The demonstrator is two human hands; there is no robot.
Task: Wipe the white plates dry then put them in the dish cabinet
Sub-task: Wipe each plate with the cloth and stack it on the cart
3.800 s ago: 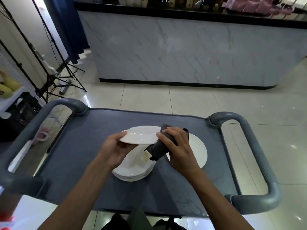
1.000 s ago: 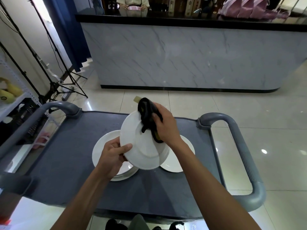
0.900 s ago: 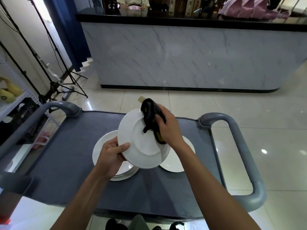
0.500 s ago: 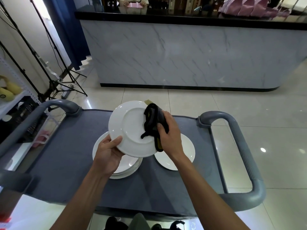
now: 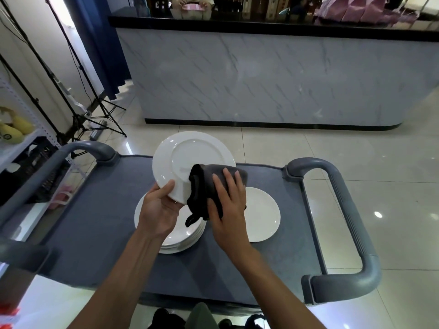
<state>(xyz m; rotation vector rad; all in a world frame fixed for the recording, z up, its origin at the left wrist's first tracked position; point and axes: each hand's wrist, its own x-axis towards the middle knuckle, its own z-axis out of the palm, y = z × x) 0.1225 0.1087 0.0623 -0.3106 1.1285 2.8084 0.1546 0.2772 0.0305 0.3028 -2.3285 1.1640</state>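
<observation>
left hand point(image 5: 159, 210) pinches a plate point(image 5: 190, 162) by its lower rim, tilted up over the cart point(image 5: 95, 233). right hand point(image 5: 228, 205) presses a dark cloth point(image 5: 202, 186) on it, fingers curled over the cloth. a stack point(image 5: 175, 236) and a single plate point(image 5: 263, 214) sit on the grey cart. marble desk point(image 5: 261, 79) behind, tiled floor point(image 5: 332, 157).

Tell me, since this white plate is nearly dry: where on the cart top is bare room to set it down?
Bare grey cart top lies left of the white plate stack, and along the near edge. The middle is crowded: the stack and single white plate sit close together.
</observation>
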